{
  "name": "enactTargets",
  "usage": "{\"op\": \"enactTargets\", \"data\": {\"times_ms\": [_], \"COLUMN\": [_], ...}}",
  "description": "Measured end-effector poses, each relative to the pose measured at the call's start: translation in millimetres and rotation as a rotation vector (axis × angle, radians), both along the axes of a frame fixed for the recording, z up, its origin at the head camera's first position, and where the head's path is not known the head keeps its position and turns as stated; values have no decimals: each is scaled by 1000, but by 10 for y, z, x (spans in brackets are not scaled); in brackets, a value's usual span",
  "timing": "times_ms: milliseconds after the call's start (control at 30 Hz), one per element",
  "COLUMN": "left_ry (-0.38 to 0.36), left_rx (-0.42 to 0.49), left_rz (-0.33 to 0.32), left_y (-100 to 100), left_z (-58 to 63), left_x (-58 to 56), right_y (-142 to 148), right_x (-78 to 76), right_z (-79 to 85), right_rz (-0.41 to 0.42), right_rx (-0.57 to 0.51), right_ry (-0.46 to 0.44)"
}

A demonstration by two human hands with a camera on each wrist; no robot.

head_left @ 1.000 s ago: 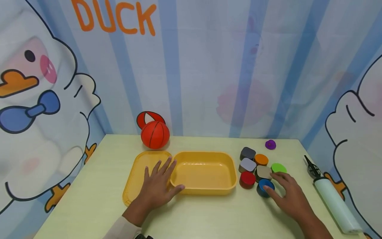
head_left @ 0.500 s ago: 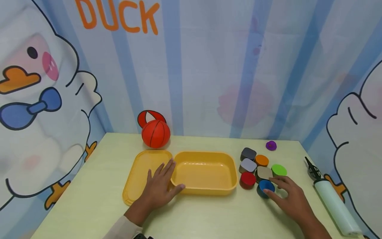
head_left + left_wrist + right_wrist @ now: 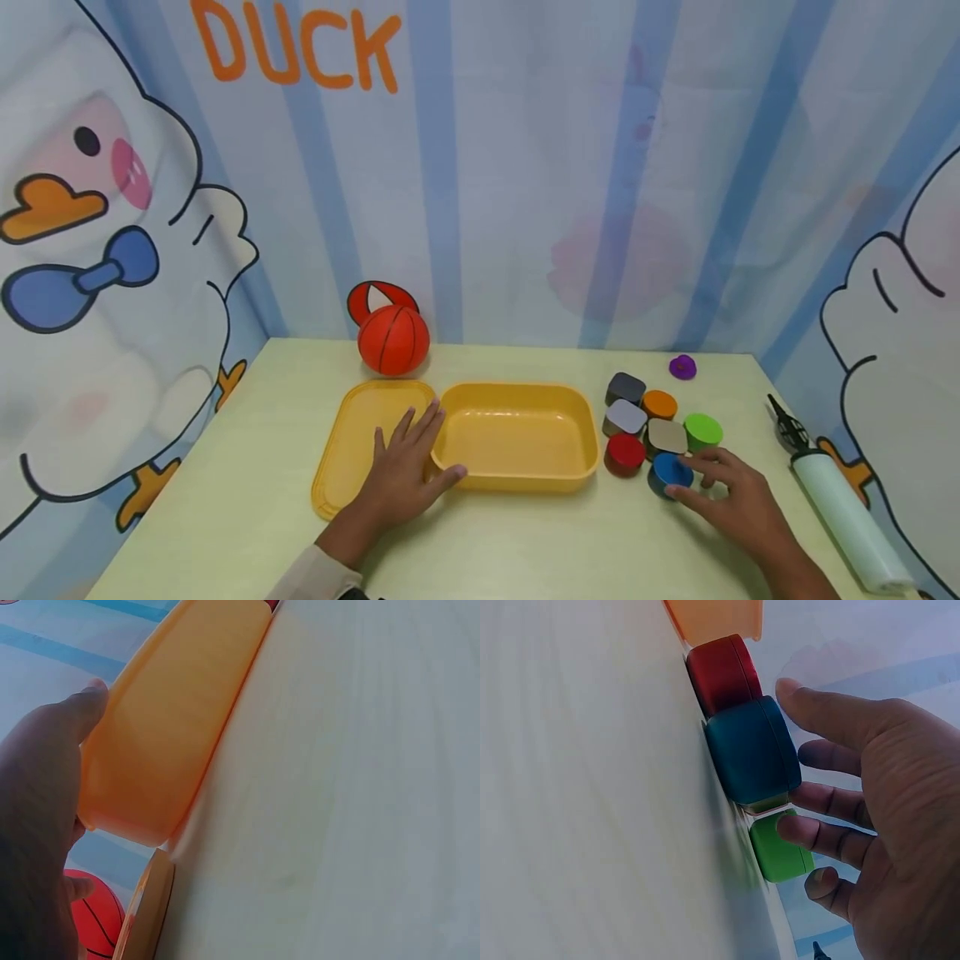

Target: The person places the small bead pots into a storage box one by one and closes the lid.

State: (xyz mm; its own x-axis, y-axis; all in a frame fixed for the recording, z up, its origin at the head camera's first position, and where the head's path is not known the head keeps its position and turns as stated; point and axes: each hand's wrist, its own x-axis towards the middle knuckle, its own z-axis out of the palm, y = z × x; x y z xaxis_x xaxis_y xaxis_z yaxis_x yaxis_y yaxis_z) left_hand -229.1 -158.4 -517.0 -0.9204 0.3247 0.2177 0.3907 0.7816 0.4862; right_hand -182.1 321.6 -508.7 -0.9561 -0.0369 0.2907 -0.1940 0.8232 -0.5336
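My right hand [image 3: 731,504] is right at a small blue lidded case [image 3: 670,475], with thumb and index fingertip at the edge of its lid. In the right wrist view its fingers are loosely bent beside the blue case [image 3: 751,750], not closed round it. Touching the blue case are a red case [image 3: 625,455] and a beige one [image 3: 666,437]. My left hand [image 3: 405,479] spreads over the left end of an empty yellow box [image 3: 517,482]. Its thumb [image 3: 94,701] lies at the box's rim in the left wrist view.
A yellow lid [image 3: 352,450] lies left of the box. Behind it sits a red basketball-patterned ball [image 3: 393,340]. More cases stand in the cluster: orange [image 3: 660,404], green [image 3: 703,431], lilac [image 3: 625,417] and dark grey [image 3: 626,388]. A purple object [image 3: 682,367] and a pale cylinder pump [image 3: 851,517] are farther right.
My right hand's index fingertip has come down from the beige case to the blue case's lid edge. My left hand stays at the box. The view has shifted slightly.
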Motion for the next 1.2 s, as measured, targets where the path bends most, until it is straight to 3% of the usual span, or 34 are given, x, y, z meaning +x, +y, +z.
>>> {"op": "enactTargets", "data": {"times_ms": [233,900,1200], "left_ry": [-4,-28,-31], "left_rx": [10,15,28], "left_rz": [0,3,-4], "left_y": [-18,-43,-42], "left_z": [-41,-63,-56], "left_x": [-10,-15,-24], "right_y": [12,20,12], "right_x": [3,4,11], "right_z": [20,-79,-66], "right_rz": [-2,23,99], "right_rx": [9,-29,-61], "right_ry": [-42,26,206]}}
